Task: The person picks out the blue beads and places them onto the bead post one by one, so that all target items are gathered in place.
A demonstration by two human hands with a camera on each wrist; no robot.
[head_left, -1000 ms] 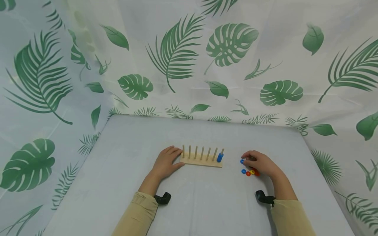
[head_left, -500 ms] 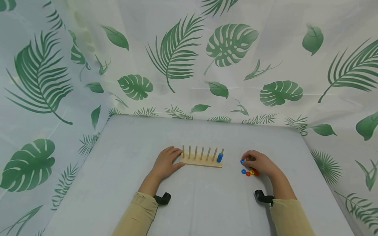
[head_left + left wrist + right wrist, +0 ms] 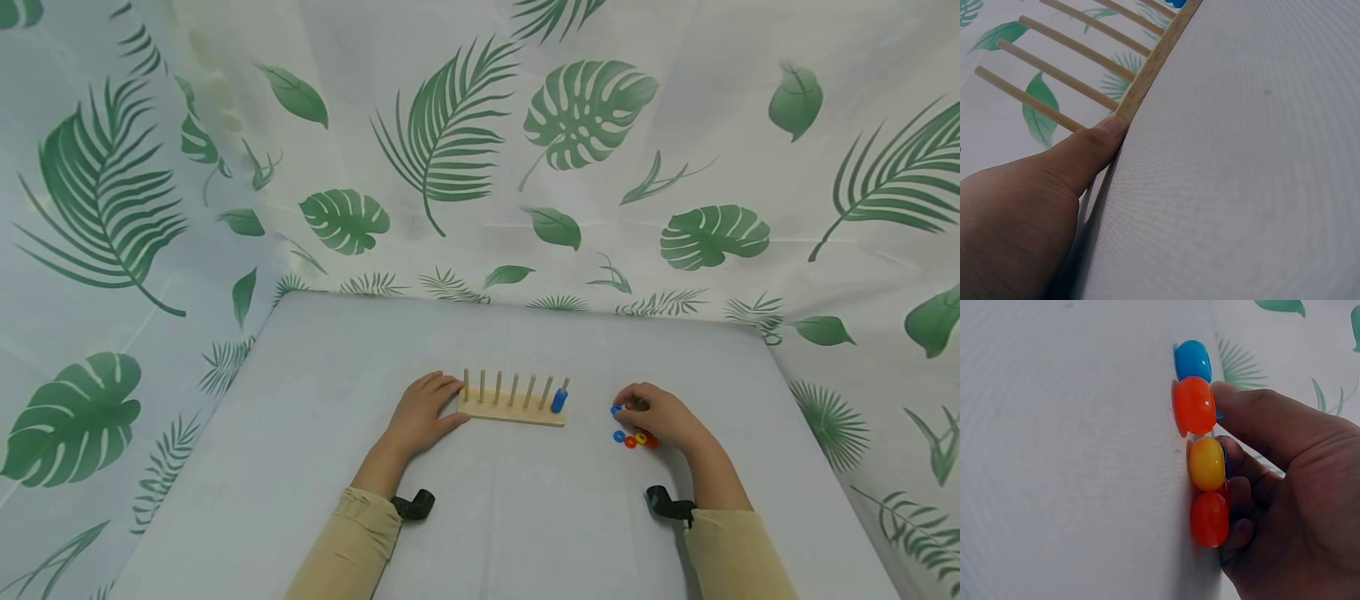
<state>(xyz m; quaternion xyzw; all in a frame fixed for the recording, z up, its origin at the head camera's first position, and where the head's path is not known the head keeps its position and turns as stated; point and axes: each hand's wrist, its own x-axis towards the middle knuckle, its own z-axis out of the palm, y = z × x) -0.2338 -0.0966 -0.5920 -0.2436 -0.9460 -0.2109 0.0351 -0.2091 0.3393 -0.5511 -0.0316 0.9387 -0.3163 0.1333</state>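
My left hand [image 3: 422, 414] holds the left end of a wooden peg board [image 3: 512, 411], its thumb against the front edge in the left wrist view. Upright pegs line the board. Blue beads [image 3: 559, 401] are stacked on the rightmost peg; the other pegs are bare. Off to the board's right, my right hand [image 3: 663, 414] pinches a blue bead [image 3: 616, 410] between thumb and finger, low over the table. In the right wrist view the other beads mostly hide it. Close to that hand lie a blue bead [image 3: 1193, 361], an orange bead [image 3: 1195, 405], a yellow bead [image 3: 1207, 464] and a red-orange bead [image 3: 1209, 519].
A white-covered table [image 3: 495, 517] carries everything. Leaf-printed sheets [image 3: 480, 167] hang behind it and at both sides. Each wrist wears a black camera, the left one [image 3: 415, 505] and the right one [image 3: 667, 503].
Almost nothing differs. My right hand and the blue bead in it have shifted very slightly; my left hand stays on the peg board.
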